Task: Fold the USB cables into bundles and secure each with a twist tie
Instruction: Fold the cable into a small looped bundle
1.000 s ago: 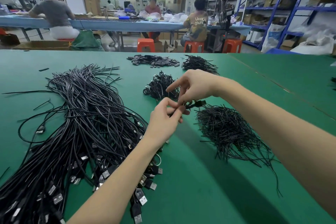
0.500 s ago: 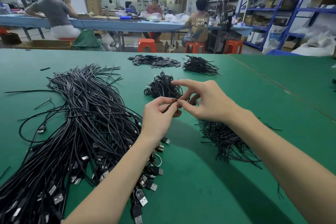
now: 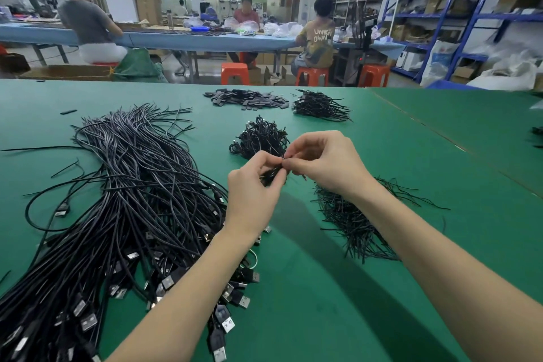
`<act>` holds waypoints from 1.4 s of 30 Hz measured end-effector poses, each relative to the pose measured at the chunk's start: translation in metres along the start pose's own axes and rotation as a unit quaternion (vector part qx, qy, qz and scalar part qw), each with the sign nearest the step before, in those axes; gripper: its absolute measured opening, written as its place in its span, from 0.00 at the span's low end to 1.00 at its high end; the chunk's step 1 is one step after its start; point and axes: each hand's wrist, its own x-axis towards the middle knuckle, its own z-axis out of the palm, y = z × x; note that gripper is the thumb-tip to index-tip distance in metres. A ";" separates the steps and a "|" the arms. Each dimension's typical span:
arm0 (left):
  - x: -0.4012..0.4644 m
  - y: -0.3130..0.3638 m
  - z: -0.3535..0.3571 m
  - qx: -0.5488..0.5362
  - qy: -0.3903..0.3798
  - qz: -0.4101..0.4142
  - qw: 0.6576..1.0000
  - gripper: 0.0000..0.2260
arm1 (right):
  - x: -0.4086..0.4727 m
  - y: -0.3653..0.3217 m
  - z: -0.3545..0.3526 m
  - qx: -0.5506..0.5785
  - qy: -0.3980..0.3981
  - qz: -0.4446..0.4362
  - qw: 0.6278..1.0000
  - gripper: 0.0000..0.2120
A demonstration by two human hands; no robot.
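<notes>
On the green table (image 3: 382,156), a big spread of loose USB cables (image 3: 123,200) lies left, a heap of twist ties (image 3: 349,220) right under the right forearm, and finished bundles (image 3: 258,138) just beyond the hands. Above the table, the left hand (image 3: 252,188) pinches a folded cable bundle (image 3: 271,174), its long axis slanting lower-left to upper-right. The right hand (image 3: 326,161) pinches its top, probably a tie, fingertips hiding it.
</notes>
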 end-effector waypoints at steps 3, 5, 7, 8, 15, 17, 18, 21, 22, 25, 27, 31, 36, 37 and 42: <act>0.010 0.007 -0.001 -0.191 -0.079 -0.189 0.960 0.04 | -0.002 0.007 0.005 -0.076 0.052 -0.064 0.994 0.08; 0.017 0.011 -0.004 -0.364 -0.119 -0.305 0.872 0.01 | -0.006 0.013 0.004 -0.083 0.048 -0.127 0.987 0.08; 0.021 0.009 -0.009 -0.431 -0.136 -0.363 0.815 0.02 | -0.012 0.017 0.004 -0.087 0.010 -0.196 0.977 0.06; 0.021 0.008 -0.012 -0.441 -0.145 -0.377 0.802 0.02 | -0.014 0.018 0.004 -0.092 -0.002 -0.221 0.971 0.05; 0.019 0.004 -0.010 -0.445 -0.096 -0.316 0.833 0.08 | -0.017 0.008 0.016 0.236 0.059 0.074 0.967 0.07; 0.017 0.004 -0.008 -0.396 -0.077 -0.270 0.874 0.09 | -0.016 0.005 0.016 0.491 0.004 0.296 0.819 0.08; 0.016 0.004 -0.008 -0.373 -0.075 -0.251 0.890 0.09 | -0.017 0.006 0.016 0.585 -0.026 0.364 0.725 0.10; 0.015 0.005 -0.008 -0.380 -0.089 -0.251 0.886 0.11 | -0.024 0.010 0.019 0.700 -0.052 0.378 0.604 0.16; 0.015 0.005 -0.009 -0.392 -0.091 -0.268 0.875 0.12 | -0.026 0.011 0.021 0.690 -0.046 0.361 0.625 0.16; 0.017 0.006 -0.010 -0.427 -0.082 -0.325 0.840 0.12 | -0.026 0.019 0.023 0.537 -0.022 0.235 0.810 0.10; 0.018 0.005 -0.012 -0.443 -0.076 -0.354 0.820 0.11 | -0.027 0.024 0.020 0.301 -0.002 0.087 0.950 0.12; 0.019 0.006 -0.013 -0.457 -0.084 -0.394 0.793 0.12 | -0.030 0.037 0.016 -0.041 0.068 -0.135 0.988 0.10; 0.016 0.004 -0.010 -0.460 -0.112 -0.396 0.787 0.13 | -0.030 0.035 0.017 -0.049 0.110 -0.197 0.973 0.02; 0.016 0.005 -0.009 -0.471 -0.112 -0.392 0.782 0.13 | -0.030 0.033 0.018 -0.030 0.122 -0.174 0.977 0.01; 0.015 0.004 -0.005 -0.423 -0.082 -0.291 0.854 0.13 | -0.024 0.012 0.026 0.546 0.002 0.337 0.767 0.04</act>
